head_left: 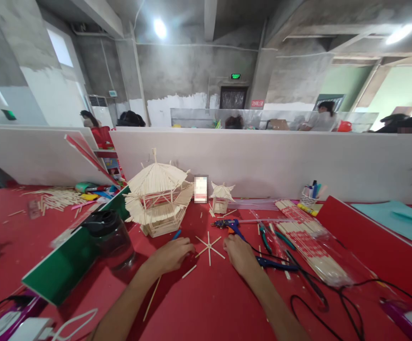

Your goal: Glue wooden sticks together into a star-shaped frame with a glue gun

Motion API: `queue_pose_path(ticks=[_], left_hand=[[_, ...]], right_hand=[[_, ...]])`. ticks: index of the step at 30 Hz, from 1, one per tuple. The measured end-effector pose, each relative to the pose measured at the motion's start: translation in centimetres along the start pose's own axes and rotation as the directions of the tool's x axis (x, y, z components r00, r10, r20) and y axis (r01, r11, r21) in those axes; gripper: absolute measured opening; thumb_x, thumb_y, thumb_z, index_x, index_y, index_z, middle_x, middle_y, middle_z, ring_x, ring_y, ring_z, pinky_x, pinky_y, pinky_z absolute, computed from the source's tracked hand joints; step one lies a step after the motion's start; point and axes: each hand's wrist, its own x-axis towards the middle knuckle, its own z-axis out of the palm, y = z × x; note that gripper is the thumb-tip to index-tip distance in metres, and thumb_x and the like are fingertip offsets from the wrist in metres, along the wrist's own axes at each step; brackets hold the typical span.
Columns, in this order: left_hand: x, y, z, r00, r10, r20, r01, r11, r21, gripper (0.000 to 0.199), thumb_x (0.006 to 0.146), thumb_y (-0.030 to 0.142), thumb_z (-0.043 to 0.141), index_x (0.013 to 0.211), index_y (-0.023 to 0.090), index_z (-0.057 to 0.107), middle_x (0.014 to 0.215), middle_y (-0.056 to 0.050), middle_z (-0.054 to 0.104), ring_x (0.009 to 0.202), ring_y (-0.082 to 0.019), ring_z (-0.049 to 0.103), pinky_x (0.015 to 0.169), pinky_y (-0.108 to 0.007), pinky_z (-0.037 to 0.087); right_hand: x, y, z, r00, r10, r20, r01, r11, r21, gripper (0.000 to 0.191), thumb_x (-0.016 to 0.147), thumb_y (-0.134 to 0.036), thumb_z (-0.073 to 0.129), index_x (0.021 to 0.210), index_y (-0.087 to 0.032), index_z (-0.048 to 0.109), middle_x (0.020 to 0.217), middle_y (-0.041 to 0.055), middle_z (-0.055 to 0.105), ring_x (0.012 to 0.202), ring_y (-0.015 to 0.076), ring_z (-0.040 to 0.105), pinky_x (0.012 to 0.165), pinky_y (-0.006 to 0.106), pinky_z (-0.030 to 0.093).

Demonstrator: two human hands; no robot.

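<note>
Lying well in from the far edge of the red bench (pixel 198 310), the six-spoked star (pixel 209 246) sits between left hand (pixel 180 251) and right hand (pixel 240 254), likely for reach from both sides, both curled, cannot tell whether gripping; slim pale wooden spokes, flat; ribbed-roofed stick pavilion (pixel 158 177) nearer that edge.

Pale six-spoked stick star (pixel 209 246), flat

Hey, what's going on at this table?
A person's left hand and right hand flank a six-armed stick star lying on the red tabletop. Whether either touches it isn't clear. Behind it stand a large stick pavilion and a small pavilion. A blue glue gun lies beyond the right hand.
</note>
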Motion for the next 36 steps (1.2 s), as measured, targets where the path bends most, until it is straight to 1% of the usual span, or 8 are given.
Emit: queue_pose_path(ticks=[4, 11, 15, 18, 22, 28, 33, 36], left_hand=[[-0.1, 0.2, -0.3, 1.0, 0.012, 0.012, -0.012, 1.0, 0.015, 0.036, 0.085, 0.0, 0.048, 0.109, 0.022, 0.063, 0.103, -0.006, 0.064, 0.098, -0.023, 0.062, 0.08, -0.029, 0.046], [-0.1, 0.3, -0.6, 1.0, 0.021, 0.019, -0.022, 0.999, 0.025, 0.039, 0.086, -0.002, 0.045, 0.111, 0.021, 0.062, 0.105, -0.006, 0.064, 0.099, -0.022, 0.062, 0.083, -0.029, 0.046], [-0.1, 0.3, -0.6, 1.0, 0.022, 0.016, -0.023, 0.999, 0.027, 0.04, 0.086, -0.002, 0.043, 0.113, 0.021, 0.061, 0.107, -0.007, 0.065, 0.1, -0.022, 0.062, 0.084, -0.029, 0.047], [-0.1, 0.4, -0.6, 1.0, 0.018, 0.012, -0.019, 0.999, 0.031, 0.041, 0.085, -0.002, 0.043, 0.113, 0.021, 0.061, 0.107, -0.007, 0.064, 0.102, -0.022, 0.062, 0.085, -0.03, 0.047], [-0.1, 0.5, -0.7, 1.0, 0.006, 0.009, -0.007, 0.999, 0.034, 0.041, 0.084, -0.002, 0.044, 0.113, 0.022, 0.061, 0.108, -0.007, 0.064, 0.103, -0.022, 0.062, 0.085, -0.03, 0.047], [-0.2, 0.7, -0.9, 1.0, -0.024, 0.016, 0.023, 0.998, 0.056, 0.042, 0.082, -0.003, 0.045, 0.112, 0.022, 0.061, 0.107, -0.007, 0.066, 0.102, -0.024, 0.063, 0.083, -0.03, 0.047], [-0.3, 0.9, -1.2, 0.999, -0.046, 0.026, 0.043, 0.995, 0.088, 0.041, 0.074, -0.002, 0.05, 0.107, 0.021, 0.06, 0.104, -0.007, 0.066, 0.099, -0.025, 0.064, 0.08, -0.032, 0.048], [-0.4, 0.9, -1.3, 0.998, -0.049, 0.028, 0.046, 0.994, 0.102, 0.039, 0.073, 0.0, 0.052, 0.105, 0.021, 0.06, 0.102, -0.007, 0.068, 0.097, -0.026, 0.065, 0.079, -0.032, 0.048]], right_hand=[[0.1, 0.1, 0.2, 1.0, -0.003, 0.006, 0.003, 1.0, -0.004, 0.026, 0.093, -0.005, 0.047, 0.101, -0.016, 0.069, 0.109, 0.0123, 0.069, 0.105, 0.0227, 0.063, 0.081, 0.027, 0.045], [0.0, 0.4, 0.2, 1.0, 0.004, 0.014, -0.004, 1.0, 0.012, 0.021, 0.096, -0.013, 0.05, 0.102, -0.016, 0.069, 0.111, 0.012, 0.068, 0.107, 0.0238, 0.062, 0.082, 0.029, 0.046], [-0.1, 0.2, -0.1, 1.0, 0.012, 0.021, -0.012, 1.0, 0.013, 0.02, 0.095, -0.012, 0.05, 0.103, -0.015, 0.069, 0.112, 0.013, 0.068, 0.108, 0.0248, 0.062, 0.084, 0.029, 0.046], [-0.3, 0.2, -0.5, 1.0, 0.018, 0.017, -0.018, 1.0, 0.013, 0.022, 0.096, -0.012, 0.049, 0.108, -0.016, 0.067, 0.114, 0.0136, 0.068, 0.11, 0.0254, 0.062, 0.086, 0.03, 0.045], [-0.7, 0.6, -1.2, 0.999, 0.036, 0.013, -0.036, 0.999, 0.015, 0.025, 0.098, -0.012, 0.045, 0.113, -0.015, 0.065, 0.114, 0.0153, 0.067, 0.108, 0.026, 0.062, 0.084, 0.031, 0.045], [-1.4, 1.1, -1.9, 1.0, 0.016, 0.022, -0.016, 1.0, 0.013, 0.022, 0.098, -0.014, 0.046, 0.108, -0.014, 0.066, 0.114, 0.0153, 0.067, 0.106, 0.0256, 0.062, 0.083, 0.031, 0.044], [-1.8, 1.1, -1.6, 0.998, -0.027, 0.054, 0.027, 1.0, 0.003, 0.018, 0.093, -0.012, 0.053, 0.101, -0.013, 0.069, 0.108, 0.0158, 0.069, 0.105, 0.0271, 0.063, 0.082, 0.031, 0.044], [-2.2, 1.3, -1.5, 0.997, -0.054, 0.059, 0.054, 0.999, 0.002, 0.018, 0.091, -0.012, 0.054, 0.101, -0.012, 0.07, 0.107, 0.0166, 0.069, 0.105, 0.0287, 0.063, 0.083, 0.033, 0.044]])
